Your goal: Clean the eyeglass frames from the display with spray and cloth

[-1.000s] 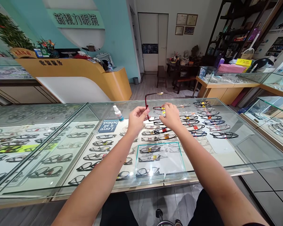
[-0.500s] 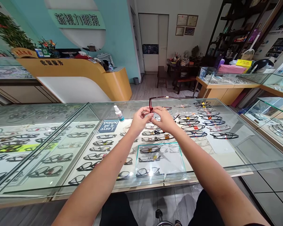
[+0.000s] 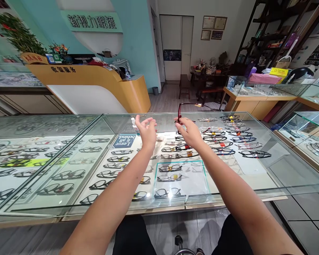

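My right hand [image 3: 190, 131] pinches a pair of dark red glasses [image 3: 181, 112] by the frame and holds them up over the far part of the glass display counter [image 3: 257, 173]. One temple with a yellow tag sticks out to the right. My left hand [image 3: 146, 130] hovers a short way to the left of the glasses, fingers spread and empty, palm turned up. It is close to a small white spray bottle [image 3: 134, 124] that stands on the counter top.
Rows of glasses lie under the glass, with a dark sign [image 3: 124, 140] among them. A second glass case [image 3: 29, 156] joins on the left, further cases on the right. A yellow reception desk [image 3: 95, 83] and a dark wooden table [image 3: 207, 79] stand beyond.
My left hand has let go of the red glasses and moved left, opening. The right hand keeps them and has shifted slightly right.
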Available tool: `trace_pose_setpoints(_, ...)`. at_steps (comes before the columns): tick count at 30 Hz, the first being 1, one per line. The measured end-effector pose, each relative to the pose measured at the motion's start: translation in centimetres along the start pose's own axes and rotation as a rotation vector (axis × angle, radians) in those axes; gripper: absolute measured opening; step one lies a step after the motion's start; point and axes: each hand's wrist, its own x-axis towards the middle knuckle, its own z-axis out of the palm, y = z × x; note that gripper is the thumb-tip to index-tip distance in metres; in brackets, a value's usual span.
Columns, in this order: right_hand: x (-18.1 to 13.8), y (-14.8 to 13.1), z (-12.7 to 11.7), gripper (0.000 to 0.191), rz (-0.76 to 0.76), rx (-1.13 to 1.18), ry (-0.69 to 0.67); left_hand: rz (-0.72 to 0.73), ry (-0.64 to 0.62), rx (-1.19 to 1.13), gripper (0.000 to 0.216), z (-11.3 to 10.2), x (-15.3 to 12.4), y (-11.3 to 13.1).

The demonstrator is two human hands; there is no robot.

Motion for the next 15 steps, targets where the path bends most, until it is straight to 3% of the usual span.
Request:
trace_pose_setpoints(3,0.1,0.2,0.0,0.04,0.003,0.013,0.031,-0.027,0.147,-0.014,0.091,-0.5,0.9,0.4)
trace_pose_setpoints(10,0.0,0.3,-0.2,0.041,0.01,0.005,0.049,-0.256,0.24,-0.055,0.099,-1.2,2.2,0.6)
trace_pose_setpoints(15,0.0,0.3,-0.3,0.039,0.002,0.013,0.054,-0.376,0.222,-0.081,0.065,-1.7,3.1,-0.4)
